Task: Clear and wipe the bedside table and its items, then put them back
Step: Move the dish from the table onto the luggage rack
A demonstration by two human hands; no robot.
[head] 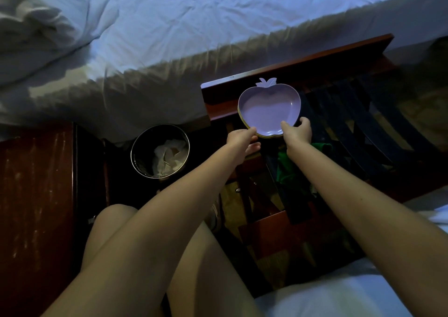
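Left hand (242, 137), right hand (297, 132) grip dish (269, 109) (arms outstretched).

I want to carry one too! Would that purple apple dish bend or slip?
Probably stiff: the purple apple dish keeps its shape held only at its near rim by the left hand and right hand. Smooth finish may be slippery.

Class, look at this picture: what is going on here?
A person holds a stack of apple-shaped dishes, purple one on top, by its near rim, left hand and right hand each gripping it. The stack is over a strapped wooden rack beside the bed; a green cloth lies on the rack nearer the person. The bedside table stands at left.
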